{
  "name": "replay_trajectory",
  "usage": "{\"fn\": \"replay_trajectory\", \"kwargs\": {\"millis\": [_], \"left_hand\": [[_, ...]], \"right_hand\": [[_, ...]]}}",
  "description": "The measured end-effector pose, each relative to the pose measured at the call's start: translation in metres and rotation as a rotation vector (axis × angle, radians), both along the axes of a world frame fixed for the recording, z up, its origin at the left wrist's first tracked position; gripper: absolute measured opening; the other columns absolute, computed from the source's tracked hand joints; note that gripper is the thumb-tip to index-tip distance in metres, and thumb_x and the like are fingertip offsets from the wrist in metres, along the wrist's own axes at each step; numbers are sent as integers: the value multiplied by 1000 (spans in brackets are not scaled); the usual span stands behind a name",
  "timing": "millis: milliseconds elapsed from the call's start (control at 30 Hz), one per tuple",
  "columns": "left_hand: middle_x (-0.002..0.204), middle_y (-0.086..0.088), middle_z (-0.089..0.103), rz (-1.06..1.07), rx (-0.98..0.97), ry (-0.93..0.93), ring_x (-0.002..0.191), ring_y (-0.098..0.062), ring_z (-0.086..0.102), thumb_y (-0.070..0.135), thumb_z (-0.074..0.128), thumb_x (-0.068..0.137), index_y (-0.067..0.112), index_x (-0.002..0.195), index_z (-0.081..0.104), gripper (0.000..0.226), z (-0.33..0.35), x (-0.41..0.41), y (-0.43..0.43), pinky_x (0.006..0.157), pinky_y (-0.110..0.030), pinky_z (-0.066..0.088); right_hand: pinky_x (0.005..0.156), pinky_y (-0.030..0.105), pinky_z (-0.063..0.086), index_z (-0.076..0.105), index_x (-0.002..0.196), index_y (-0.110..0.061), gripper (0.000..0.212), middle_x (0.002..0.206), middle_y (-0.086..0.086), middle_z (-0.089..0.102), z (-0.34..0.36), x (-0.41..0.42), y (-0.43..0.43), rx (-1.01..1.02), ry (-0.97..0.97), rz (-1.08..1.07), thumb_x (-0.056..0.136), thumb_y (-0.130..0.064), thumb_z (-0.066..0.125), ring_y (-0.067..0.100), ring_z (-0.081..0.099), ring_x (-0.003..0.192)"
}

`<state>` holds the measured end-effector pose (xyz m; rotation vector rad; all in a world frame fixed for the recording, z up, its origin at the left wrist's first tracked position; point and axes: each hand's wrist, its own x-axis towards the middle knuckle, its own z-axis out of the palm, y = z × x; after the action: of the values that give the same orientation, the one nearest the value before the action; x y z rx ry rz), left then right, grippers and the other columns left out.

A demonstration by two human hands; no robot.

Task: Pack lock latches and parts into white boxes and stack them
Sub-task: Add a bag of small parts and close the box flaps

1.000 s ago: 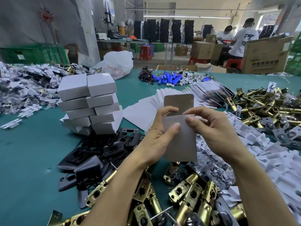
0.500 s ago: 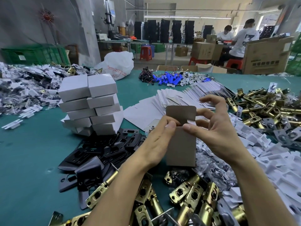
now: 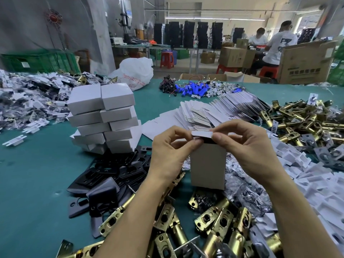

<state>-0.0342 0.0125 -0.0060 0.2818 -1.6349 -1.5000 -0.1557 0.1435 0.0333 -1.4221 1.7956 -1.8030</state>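
I hold a small white cardboard box (image 3: pixel 208 165) upright above the table, its top flap folded over level. My left hand (image 3: pixel 170 152) grips the box's upper left side with curled fingers. My right hand (image 3: pixel 243 146) pinches the flap's right edge between thumb and fingers. Brass lock latches (image 3: pixel 214 222) lie heaped below the box. Black plates (image 3: pixel 111 172) are piled to the left of the latches. A stack of closed white boxes (image 3: pixel 104 116) stands at centre left.
Flat unfolded box blanks (image 3: pixel 210 112) fan out behind my hands. More brass latches (image 3: pixel 301 120) and white plastic trays (image 3: pixel 316 179) fill the right side. Bagged parts (image 3: pixel 28 97) cover the far left of the green table (image 3: pixel 33 183). Blue parts (image 3: pixel 191 89) lie farther back.
The box's top flap, standing upright before, is now folded down flat. My right hand has come down onto the flap's edge, and the box has turned squarer.
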Motion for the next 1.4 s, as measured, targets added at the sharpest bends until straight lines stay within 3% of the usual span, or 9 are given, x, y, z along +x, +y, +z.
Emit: {"fn": "replay_trajectory", "kwargs": {"millis": [100,200,400,533,700,867,1067,1233,1400], "left_hand": [[92,2,78,-8,-17,0,88,-18,76,17,86,76,32,81,77,18,-1,0,0,76,-28,58],[95,0,79,-31,-15,-5,90,-19,75,32,87,68,29,75,76,12,-1,1,0,78,-32,59],[95,-9,77,-52,77,-16,88,-27,76,27,89,63,26,78,63,30,0,2,1,76,-38,60],[96,-6,78,-60,97,-21,80,-20,74,20,77,78,36,87,66,21,3,2,1,72,-37,61],[95,-1,77,-15,42,-57,84,-16,71,22,72,82,35,86,78,14,3,1,0,82,-59,59],[98,8,77,49,18,-136,99,-13,70,21,59,82,37,81,78,25,3,0,-2,91,-54,57],[100,2,78,37,51,-128,101,-19,72,30,61,65,27,65,78,17,2,3,-3,92,-54,56],[113,5,73,-19,50,-181,96,-16,73,29,73,67,30,85,75,19,2,3,0,84,-38,60],[109,-1,72,-140,60,-207,97,-18,71,38,73,80,41,108,64,30,5,4,4,71,-33,59]], "right_hand": [[74,22,57,71,96,-18,21,90,0,75,1,0,0,3,20,-63,75,-21,76,12,71,84],[75,36,61,74,89,-17,13,84,0,75,2,1,0,52,67,-95,78,-15,79,21,72,82],[73,43,58,73,79,-18,6,78,-2,73,7,7,-1,89,128,-153,77,-17,79,15,69,75],[75,35,58,73,74,-22,14,76,-5,73,9,11,0,117,199,-187,79,-8,76,6,67,73],[66,18,52,74,75,-28,12,77,-12,73,10,10,-1,159,254,-187,81,-18,75,0,66,78],[77,25,57,78,93,-26,19,94,-16,74,10,8,2,249,239,-50,75,-22,82,3,68,87],[57,21,53,77,92,-33,21,75,-22,72,8,4,7,360,210,47,76,-20,83,4,67,61],[72,52,59,76,100,-32,21,93,-6,75,4,2,4,309,189,-49,82,-20,78,25,73,72],[64,48,62,75,98,-28,20,96,9,73,4,2,2,149,15,-67,87,-12,72,32,71,82]]}}
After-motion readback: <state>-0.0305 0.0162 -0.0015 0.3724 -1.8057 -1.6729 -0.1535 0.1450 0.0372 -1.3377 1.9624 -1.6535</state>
